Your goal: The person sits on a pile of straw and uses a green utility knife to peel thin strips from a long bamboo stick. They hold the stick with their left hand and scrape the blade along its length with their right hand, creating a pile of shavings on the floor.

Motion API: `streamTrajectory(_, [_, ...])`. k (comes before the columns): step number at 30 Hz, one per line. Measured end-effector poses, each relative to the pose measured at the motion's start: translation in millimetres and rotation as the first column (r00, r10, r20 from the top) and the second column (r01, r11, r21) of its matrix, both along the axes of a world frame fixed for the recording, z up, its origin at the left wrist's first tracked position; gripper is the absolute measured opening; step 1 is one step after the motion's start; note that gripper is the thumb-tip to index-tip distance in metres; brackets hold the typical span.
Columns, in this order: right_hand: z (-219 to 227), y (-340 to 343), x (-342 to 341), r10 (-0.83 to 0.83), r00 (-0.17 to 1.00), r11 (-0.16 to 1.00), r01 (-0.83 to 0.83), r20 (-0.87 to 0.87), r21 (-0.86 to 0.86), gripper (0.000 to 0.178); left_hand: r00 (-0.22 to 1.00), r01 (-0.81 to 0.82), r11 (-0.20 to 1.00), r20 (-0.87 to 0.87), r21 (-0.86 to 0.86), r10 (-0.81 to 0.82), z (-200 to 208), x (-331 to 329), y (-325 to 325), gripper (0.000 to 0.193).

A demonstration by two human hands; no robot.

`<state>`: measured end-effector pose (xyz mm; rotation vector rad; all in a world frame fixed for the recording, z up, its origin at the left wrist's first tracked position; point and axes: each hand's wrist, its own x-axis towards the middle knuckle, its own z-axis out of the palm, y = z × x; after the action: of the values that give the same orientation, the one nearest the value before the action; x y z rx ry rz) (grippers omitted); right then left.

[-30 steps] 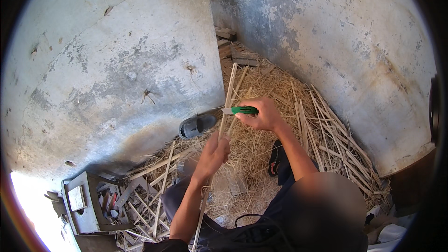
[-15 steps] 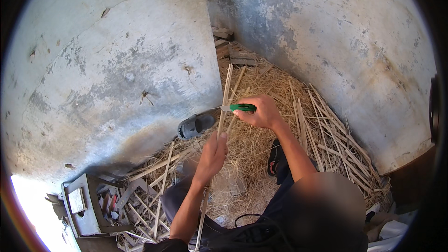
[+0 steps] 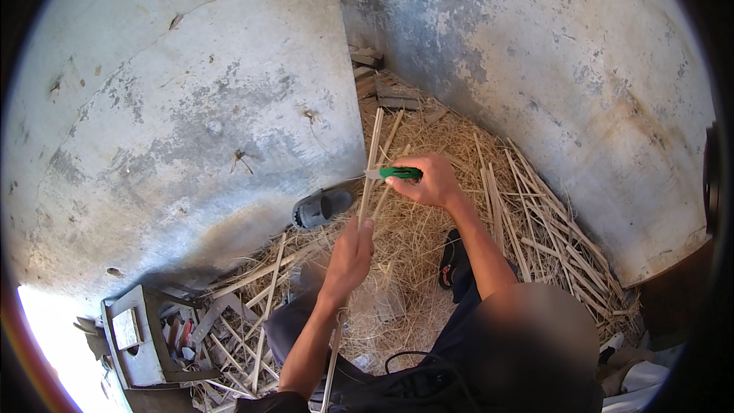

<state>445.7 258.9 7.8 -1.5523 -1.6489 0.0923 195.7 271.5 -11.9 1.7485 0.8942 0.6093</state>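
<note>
My left hand (image 3: 351,256) is closed around a long, pale wooden strip (image 3: 372,160), which points up and away from me. The strip's lower end runs down under my left forearm toward my body. In my right hand (image 3: 430,181) is a green-handled utility knife (image 3: 401,173), its fingers wrapped round the handle. The knife's blade is out and lies across the strip, some way above my left hand. A thin curl or sliver shows to the left of the blade.
A dark clog (image 3: 324,208) lies left of the strip, by the wall. Thin shavings (image 3: 428,260) cover the floor. More wooden strips (image 3: 562,237) are heaped along the right wall. A worn wooden box-like stool (image 3: 141,336) with scraps stands at lower left.
The knife and my right hand have shifted very slightly to the right along with the strip's tip. My left hand keeps its hold and has barely moved.
</note>
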Motion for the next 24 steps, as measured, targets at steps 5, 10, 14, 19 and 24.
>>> streamTrajectory(5, [-0.4,3.7,1.9,0.001,1.000,0.999,-0.001,-0.002,0.032,0.039,1.000,0.002,1.000,-0.023,0.026,-0.001,0.8,-0.6,-0.5,0.032])
streamTrajectory(10, [-3.6,5.0,5.6,-0.001,1.000,0.998,0.000,0.005,0.064,0.036,1.000,0.001,0.999,-0.023,0.034,0.000,5.6,-1.1,-3.6,0.031])
streamTrajectory(14, [-2.9,4.5,5.9,-0.015,1.000,0.999,0.016,-0.018,0.031,0.036,0.999,-0.003,1.000,-0.033,0.025,0.004,8.0,-1.4,-4.2,0.030])
streamTrajectory(19, [-4.9,6.9,13.5,-0.015,1.000,0.999,0.014,0.006,0.038,0.037,1.000,-0.002,0.999,-0.005,0.050,0.003,2.1,0.6,-4.6,0.030])
streamTrajectory(24, [-6.0,5.7,15.7,-0.061,0.993,0.998,0.061,-0.097,0.000,0.037,1.000,0.002,0.999,-0.026,0.047,-0.001,3.9,0.9,-6.8,0.029])
